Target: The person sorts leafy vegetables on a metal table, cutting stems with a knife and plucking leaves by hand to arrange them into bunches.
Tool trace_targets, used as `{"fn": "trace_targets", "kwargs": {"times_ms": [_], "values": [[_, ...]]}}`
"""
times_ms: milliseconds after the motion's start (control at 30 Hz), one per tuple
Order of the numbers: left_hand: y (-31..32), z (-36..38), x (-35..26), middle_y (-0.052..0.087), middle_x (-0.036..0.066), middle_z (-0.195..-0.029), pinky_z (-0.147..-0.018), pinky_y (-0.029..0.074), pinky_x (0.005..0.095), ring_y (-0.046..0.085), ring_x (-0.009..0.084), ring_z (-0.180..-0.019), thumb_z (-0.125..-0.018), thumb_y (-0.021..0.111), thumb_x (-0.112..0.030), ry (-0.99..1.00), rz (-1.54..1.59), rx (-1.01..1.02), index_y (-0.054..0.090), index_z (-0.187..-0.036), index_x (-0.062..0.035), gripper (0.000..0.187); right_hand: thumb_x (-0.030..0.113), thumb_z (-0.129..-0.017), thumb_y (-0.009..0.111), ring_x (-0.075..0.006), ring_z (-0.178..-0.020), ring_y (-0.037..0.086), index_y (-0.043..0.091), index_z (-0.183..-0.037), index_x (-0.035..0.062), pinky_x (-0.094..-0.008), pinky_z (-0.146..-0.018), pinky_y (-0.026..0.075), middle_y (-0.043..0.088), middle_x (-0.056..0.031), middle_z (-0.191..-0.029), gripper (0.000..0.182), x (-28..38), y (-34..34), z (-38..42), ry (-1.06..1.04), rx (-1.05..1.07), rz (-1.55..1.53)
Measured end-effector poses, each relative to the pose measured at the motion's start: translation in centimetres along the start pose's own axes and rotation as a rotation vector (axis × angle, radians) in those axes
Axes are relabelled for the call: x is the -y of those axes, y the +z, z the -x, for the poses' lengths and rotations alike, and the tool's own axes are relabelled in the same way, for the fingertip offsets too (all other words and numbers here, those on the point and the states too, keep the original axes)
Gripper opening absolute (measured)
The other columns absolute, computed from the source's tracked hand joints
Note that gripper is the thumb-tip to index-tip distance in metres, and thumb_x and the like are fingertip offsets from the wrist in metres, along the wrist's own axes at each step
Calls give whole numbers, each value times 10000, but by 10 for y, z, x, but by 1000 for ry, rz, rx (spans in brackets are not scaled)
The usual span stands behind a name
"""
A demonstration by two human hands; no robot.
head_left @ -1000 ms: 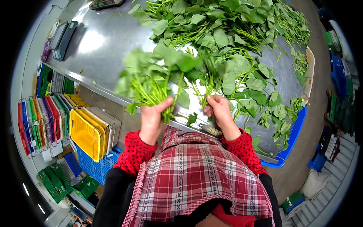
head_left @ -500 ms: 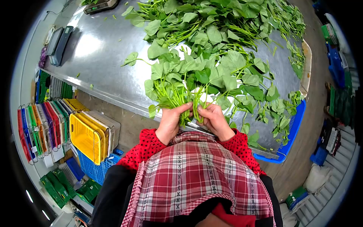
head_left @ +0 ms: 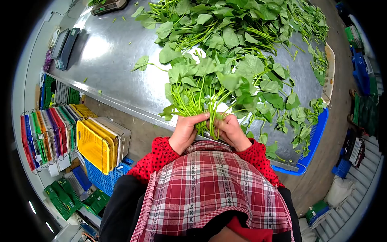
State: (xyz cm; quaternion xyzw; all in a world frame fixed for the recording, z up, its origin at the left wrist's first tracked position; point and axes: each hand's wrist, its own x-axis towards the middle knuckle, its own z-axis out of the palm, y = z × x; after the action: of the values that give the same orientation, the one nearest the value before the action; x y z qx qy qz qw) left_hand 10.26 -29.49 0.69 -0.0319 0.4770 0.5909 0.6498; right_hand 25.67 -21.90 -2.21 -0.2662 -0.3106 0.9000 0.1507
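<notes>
Both hands, L (head_left: 184, 133) & R (head_left: 230, 131), grip clamped on greens bunch (head_left: 205, 86) at steel table (head_left: 109, 52) edge

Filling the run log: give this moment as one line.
left hand: grips greens bunch stems | right hand: same stems | steel table: loose greens

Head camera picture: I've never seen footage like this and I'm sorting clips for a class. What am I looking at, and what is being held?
The camera sits on a person's head and looks forward and down, so you see their red plaid apron and both bare hands. The round black border comes from the wide lens. The left hand and the right hand meet at the near edge of a shiny steel table, both closed around the stems of one bunch of green leafy stalks. A big loose heap of the same greens covers the far part of the table. On the floor to the left stand yellow plastic baskets.
</notes>
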Motion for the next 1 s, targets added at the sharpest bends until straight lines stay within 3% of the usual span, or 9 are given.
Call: {"fn": "trace_targets", "kwargs": {"times_ms": [67,133,267,367,433,567,733,800,1000], "values": [[11,5,3,667,80,-995,-779,509,303,636,177,-872,-795,674,12,193,-76,-77,608,-1089,3,302,168,-869,683,-69,-627,532,602,-966,15,-253,-545,435,608,-13,-771,199,12,8,5,-53,-21,184],[25,13,-5,667,76,-949,-738,512,292,637,167,-826,-764,690,36,243,-113,-136,623,-1022,12,268,138,-827,726,-35,-591,483,587,-927,18,-221,-520,386,569,22,-706,209,26,25,12,-180,-181,694],[34,21,-13,663,47,-925,-729,500,278,618,139,-794,-780,703,-23,289,-247,-147,640,-1010,-2,239,166,-799,763,-23,-538,398,595,-930,32,-204,-466,315,483,62,-635,252,12,24,15,-194,-370,659],[36,20,-13,668,66,-903,-686,518,283,635,157,-749,-740,714,32,315,-184,-212,636,-990,13,262,164,-761,780,-81,-493,418,610,-871,19,-246,-453,342,514,0,-639,249,5,25,10,-463,-418,814],[33,21,-13,669,41,-913,-714,493,269,612,125,-780,-813,683,-56,352,-280,-165,662,-968,5,169,169,-719,799,-154,-470,466,612,-841,3,-274,-456,375,528,-65,-628,279,5,23,8,-643,-401,951],[25,19,-9,669,35,-893,-693,487,257,602,109,-749,-810,698,-71,289,-304,-119,671,-953,12,168,156,-694,815,-124,-487,464,604,-857,2,-261,-454,366,514,-56,-628,307,11,22,7,-751,-347,1152],[31,21,-9,668,35,-894,-700,490,257,604,116,-749,-796,709,-56,328,-252,-154,671,-960,7,180,90,-804,722,-38,-491,340,605,-935,6,-213,-457,263,451,33,-606,195,9,28,16,-528,-442,879],[32,20,-9,667,38,-898,-701,493,258,606,122,-754,-794,712,-49,274,-252,-187,667,-968,3,186,69,-896,629,-20,-501,356,608,-1003,8,-195,-459,274,472,50,-630,125,9,31,16,-270,-406,350],[28,13,-1,669,54,-904,-710,507,263,624,137,-776,-793,716,-30,252,-154,-123,648,-954,2,178,81,-943,568,-42,-515,463,594,-1038,0,-188,-474,363,540,11,-656,127,-4,23,13,-361,-345,350]]}}
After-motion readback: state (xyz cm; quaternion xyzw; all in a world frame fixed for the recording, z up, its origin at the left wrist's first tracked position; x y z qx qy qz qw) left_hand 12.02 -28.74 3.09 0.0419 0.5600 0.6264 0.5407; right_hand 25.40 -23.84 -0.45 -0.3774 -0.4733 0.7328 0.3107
